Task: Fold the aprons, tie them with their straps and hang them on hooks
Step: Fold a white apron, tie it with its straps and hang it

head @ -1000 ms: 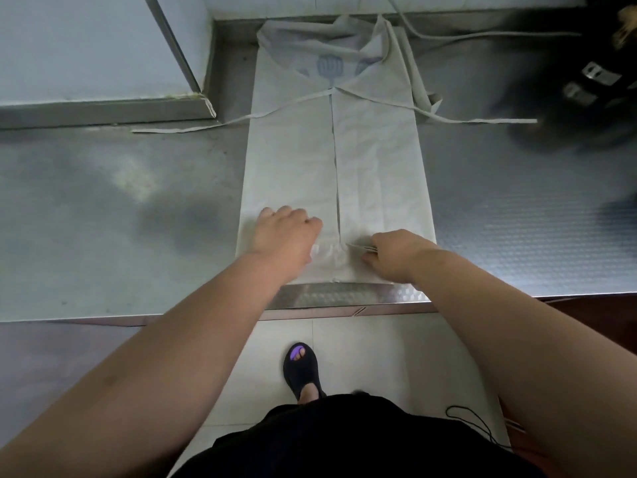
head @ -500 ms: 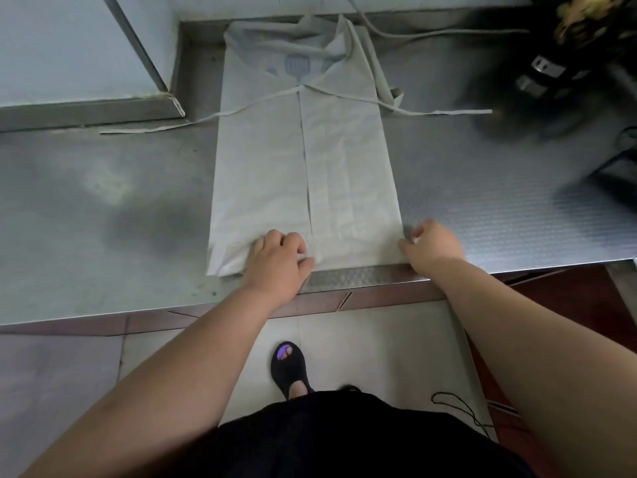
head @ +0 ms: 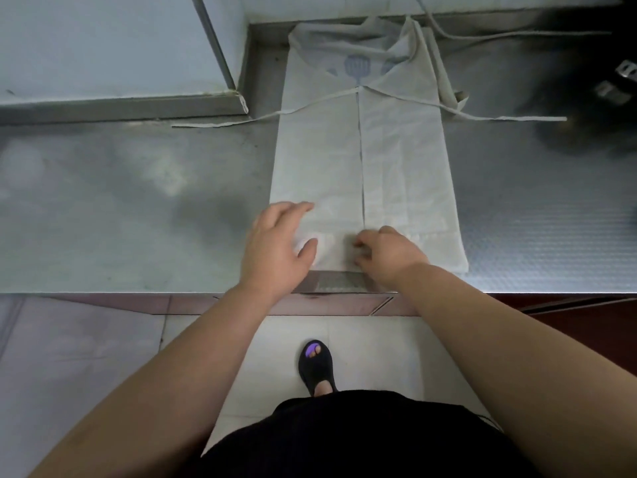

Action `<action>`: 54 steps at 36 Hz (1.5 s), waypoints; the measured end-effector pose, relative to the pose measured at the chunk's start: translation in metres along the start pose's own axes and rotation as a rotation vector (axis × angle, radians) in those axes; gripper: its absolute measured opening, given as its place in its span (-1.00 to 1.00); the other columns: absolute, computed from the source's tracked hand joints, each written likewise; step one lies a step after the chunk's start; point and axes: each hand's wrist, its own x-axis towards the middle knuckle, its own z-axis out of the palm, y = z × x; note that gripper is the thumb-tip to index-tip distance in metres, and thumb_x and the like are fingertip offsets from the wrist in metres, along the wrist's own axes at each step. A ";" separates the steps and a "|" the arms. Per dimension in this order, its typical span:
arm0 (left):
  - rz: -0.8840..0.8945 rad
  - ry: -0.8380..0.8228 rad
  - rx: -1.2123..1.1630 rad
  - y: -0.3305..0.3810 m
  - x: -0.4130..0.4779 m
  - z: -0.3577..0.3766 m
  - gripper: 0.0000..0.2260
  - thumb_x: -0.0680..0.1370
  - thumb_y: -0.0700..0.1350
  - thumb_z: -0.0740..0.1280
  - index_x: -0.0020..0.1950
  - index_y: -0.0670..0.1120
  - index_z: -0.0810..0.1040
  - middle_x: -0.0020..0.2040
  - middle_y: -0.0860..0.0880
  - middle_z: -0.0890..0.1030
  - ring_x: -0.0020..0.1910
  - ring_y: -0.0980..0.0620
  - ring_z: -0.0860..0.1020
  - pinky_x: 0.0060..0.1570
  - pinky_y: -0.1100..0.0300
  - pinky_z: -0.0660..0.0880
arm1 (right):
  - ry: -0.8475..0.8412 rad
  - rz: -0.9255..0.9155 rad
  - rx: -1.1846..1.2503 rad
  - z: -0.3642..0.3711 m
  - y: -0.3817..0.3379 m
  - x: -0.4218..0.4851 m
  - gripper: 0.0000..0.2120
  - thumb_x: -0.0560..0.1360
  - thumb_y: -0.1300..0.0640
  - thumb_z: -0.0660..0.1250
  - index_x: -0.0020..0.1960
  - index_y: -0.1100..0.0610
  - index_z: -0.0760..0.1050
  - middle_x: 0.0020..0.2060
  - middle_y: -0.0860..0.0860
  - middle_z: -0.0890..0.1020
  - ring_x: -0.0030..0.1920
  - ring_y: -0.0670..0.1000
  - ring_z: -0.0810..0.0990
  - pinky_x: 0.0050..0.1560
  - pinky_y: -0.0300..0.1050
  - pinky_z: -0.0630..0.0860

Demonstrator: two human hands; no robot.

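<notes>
On steel counter (head: pixel 103 201), left grip (head: pixel 279 250) wide atop folded apron (head: pixel 403 167), right grip (head: pixel 389 257) tight on its hem, straps (head: pixel 224 124) alongside.

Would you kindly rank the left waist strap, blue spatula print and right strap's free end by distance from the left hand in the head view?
From the left hand:
1. left waist strap, out to the left.
2. blue spatula print, on the apron bib.
3. right strap's free end, far right.
</notes>
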 end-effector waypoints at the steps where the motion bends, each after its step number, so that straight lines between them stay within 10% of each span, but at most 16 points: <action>1: -0.066 0.041 -0.014 -0.008 -0.002 -0.008 -0.52 0.40 -0.08 0.42 0.32 -0.03 0.46 0.20 -0.06 0.44 0.19 -0.04 0.40 0.19 0.21 0.28 | -0.008 0.003 0.006 0.000 -0.002 0.002 -0.70 0.56 0.03 0.21 0.28 -0.01 0.42 0.19 0.11 0.39 0.13 0.18 0.49 0.15 -0.02 0.46; 4: -0.343 -0.130 -0.172 -0.023 -0.009 -0.018 -0.40 0.35 -0.06 0.53 0.34 0.00 0.41 0.14 0.05 0.45 0.12 0.11 0.45 0.10 0.33 0.31 | -0.007 0.023 0.035 0.000 -0.002 0.004 -0.71 0.54 0.03 0.25 0.26 -0.01 0.43 0.19 0.10 0.38 0.12 0.17 0.49 0.14 -0.05 0.45; 9: -0.400 -0.183 -0.117 -0.037 -0.009 -0.012 -0.82 0.52 -0.10 0.35 0.07 -0.15 0.55 -0.14 -0.02 0.59 -0.16 0.00 0.52 -0.27 0.22 0.32 | -0.005 0.030 0.055 0.000 -0.002 0.003 -0.73 0.55 0.04 0.23 0.24 0.00 0.43 0.20 0.09 0.37 0.13 0.15 0.47 0.13 -0.07 0.44; 15: -0.553 -0.197 0.057 -0.051 0.004 -0.007 -0.69 0.60 0.04 0.19 -0.21 -0.15 0.48 -0.27 -0.13 0.49 -0.15 -0.17 0.49 -0.24 0.11 0.31 | -0.002 0.047 0.067 0.001 -0.002 0.002 -0.72 0.56 0.03 0.23 0.26 -0.01 0.41 0.21 0.07 0.36 0.15 0.13 0.46 0.15 -0.03 0.45; 20: -0.576 -0.169 0.379 -0.042 0.004 0.000 -0.70 0.60 0.08 0.16 0.06 -0.12 0.53 0.01 -0.15 0.59 0.12 -0.20 0.46 -0.07 0.06 0.42 | 0.009 0.025 0.068 0.004 0.001 0.000 -0.69 0.56 0.03 0.23 0.30 -0.02 0.39 0.22 0.07 0.36 0.22 0.12 0.41 0.18 -0.05 0.42; 24: -0.109 0.041 0.315 -0.031 -0.005 0.006 -0.75 0.47 -0.29 0.28 0.13 -0.15 0.54 0.09 -0.18 0.53 0.05 -0.25 0.45 0.01 0.02 0.41 | -0.015 -0.025 0.076 0.001 0.007 -0.006 -0.54 0.50 -0.06 0.30 0.38 -0.05 0.35 0.25 0.01 0.35 0.28 0.05 0.38 0.25 -0.12 0.37; 27: 0.267 -0.200 0.192 -0.031 -0.009 0.016 -0.70 0.47 -0.14 0.16 0.08 -0.10 0.61 0.11 -0.09 0.59 0.06 -0.19 0.55 0.00 -0.01 0.55 | -0.058 -0.046 -0.023 -0.005 0.011 -0.012 -0.38 0.43 -0.14 0.36 0.44 -0.09 0.27 0.29 0.00 0.31 0.33 0.05 0.31 0.32 -0.09 0.31; 34: 0.212 -0.457 0.276 -0.027 -0.005 0.013 -0.34 0.39 0.36 0.22 0.40 0.03 0.39 0.39 0.10 0.35 0.39 0.03 0.28 0.35 0.15 0.19 | 0.028 -0.073 -0.350 -0.013 0.029 -0.019 -0.44 0.50 -0.24 0.17 0.45 -0.13 0.21 0.33 0.01 0.34 0.31 0.09 0.33 0.35 -0.05 0.20; 41: 0.208 -0.554 0.401 -0.015 0.018 0.006 -0.43 0.42 0.17 0.35 0.40 0.07 0.32 0.33 0.12 0.34 0.31 0.05 0.32 0.29 0.16 0.20 | 0.075 -0.084 -0.353 -0.015 0.027 -0.019 -0.62 0.63 -0.10 -0.05 0.35 -0.09 0.37 0.23 0.00 0.45 0.12 0.16 0.51 0.17 -0.06 0.32; 46: 0.127 -0.652 0.358 -0.018 0.047 -0.003 -0.56 0.41 -0.28 0.19 0.22 0.09 0.50 0.19 0.05 0.50 0.15 -0.04 0.47 0.15 0.11 0.40 | -0.041 -0.055 -0.379 -0.032 0.031 -0.015 -0.60 0.51 -0.09 0.21 0.34 -0.12 0.36 0.25 -0.04 0.40 0.25 0.07 0.41 0.21 -0.06 0.33; 54: -0.206 -0.564 -0.086 -0.041 0.073 -0.021 -0.83 0.51 -0.25 0.30 -0.01 -0.02 0.60 -0.16 0.02 0.59 -0.21 0.05 0.51 -0.33 0.34 0.36 | -0.020 0.178 -0.245 -0.055 0.038 -0.007 -0.81 0.47 0.19 0.17 0.04 0.01 0.46 -0.02 0.00 0.53 -0.03 0.08 0.47 -0.12 -0.12 0.38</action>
